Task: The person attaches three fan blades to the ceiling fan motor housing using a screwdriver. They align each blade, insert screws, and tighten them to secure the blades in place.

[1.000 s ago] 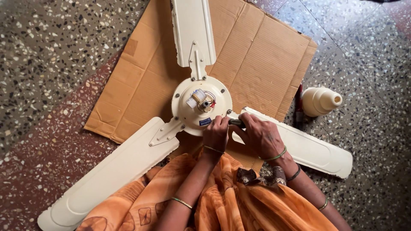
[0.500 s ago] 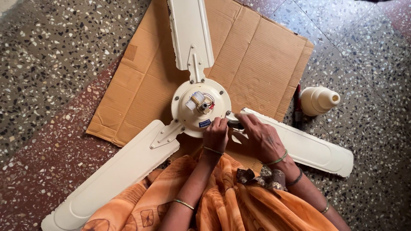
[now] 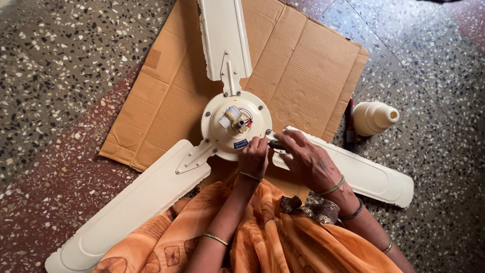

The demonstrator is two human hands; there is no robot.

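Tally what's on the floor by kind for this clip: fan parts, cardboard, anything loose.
Fan blades: 3
Fan motor hub: 1
Cardboard sheet: 1
Cream bell-shaped cover: 1
Red-handled tool: 1
Total: 7
The left hand and right hand meet at a dark tool by the hub's rim.

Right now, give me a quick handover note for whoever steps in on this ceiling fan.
Left hand: resting on the fan motor hub at its near rim.
Right hand: fingers around a dark tool at the right blade's bracket.
The fan lies on flattened cardboard on the floor; a cream cone cover stands to the right.
Done: cover off, hub wiring exposed.
Left: all three blades still on; bracket screws hidden by the hands.
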